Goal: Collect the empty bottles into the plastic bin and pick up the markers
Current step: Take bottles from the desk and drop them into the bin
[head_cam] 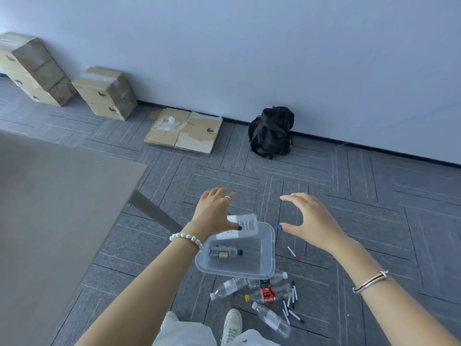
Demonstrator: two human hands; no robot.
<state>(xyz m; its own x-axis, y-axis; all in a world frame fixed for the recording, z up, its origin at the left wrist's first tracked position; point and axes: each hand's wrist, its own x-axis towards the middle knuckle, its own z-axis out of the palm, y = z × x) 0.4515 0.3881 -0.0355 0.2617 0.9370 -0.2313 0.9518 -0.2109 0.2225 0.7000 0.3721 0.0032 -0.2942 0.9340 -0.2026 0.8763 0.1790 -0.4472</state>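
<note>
A clear plastic bin (267, 248) stands on the carpet in front of me. Inside it lies a small bottle with a black cap (225, 252). A larger clear bottle (245, 224) is tilted over the bin's far rim, just under the thumb of my left hand (216, 211); the fingers are spread and do not grip it. My right hand (310, 221) hovers open to the right of the bin. Several empty bottles lie near my feet: one clear (228, 288), one with a red label (268, 294), another clear (272, 320). Markers (290, 304) lie scattered beside them, and one red-tipped marker (292, 252) lies alone.
A grey table (50, 196) fills the left side, and its leg (154, 213) slants down toward the bin. A black backpack (272, 131) leans on the wall. Stacked cardboard boxes (104, 93) and flattened cardboard (184, 129) sit along the wall. My shoes (232, 323) stand by the bottles.
</note>
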